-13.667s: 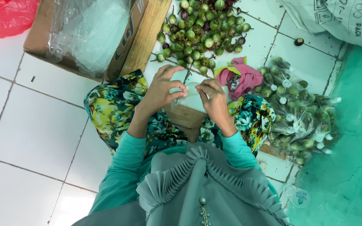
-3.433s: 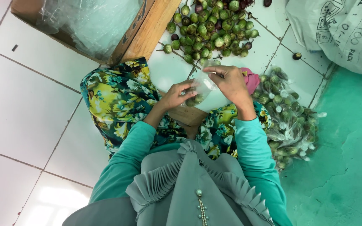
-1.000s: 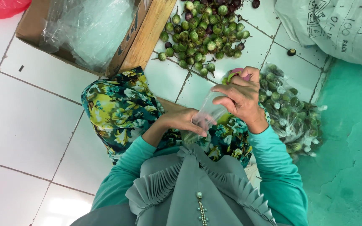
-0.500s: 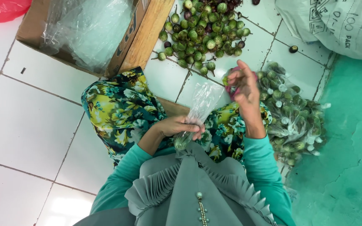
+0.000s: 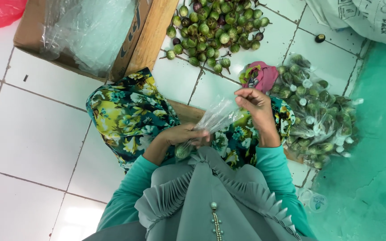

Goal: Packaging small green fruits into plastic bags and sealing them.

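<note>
White floor tiles (image 5: 36, 134) surround us; our left hand (image 5: 186, 134) grips the filled clear bag (image 5: 213, 120), right hand (image 5: 255, 100) pinches its top. Packed bags (image 5: 318, 111) sit right, loose eggplants (image 5: 215, 31) upper centre remain.

White tiled floor (image 5: 36, 134), teal floor (image 5: 376, 178) at right, even light

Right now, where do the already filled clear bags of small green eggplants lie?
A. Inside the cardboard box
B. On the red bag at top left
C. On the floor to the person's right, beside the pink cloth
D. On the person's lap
C: the filled bags are heaped on the floor tiles on the person's right, next to the pink cloth, while the cardboard box holds only crumpled clear plastic.
</note>
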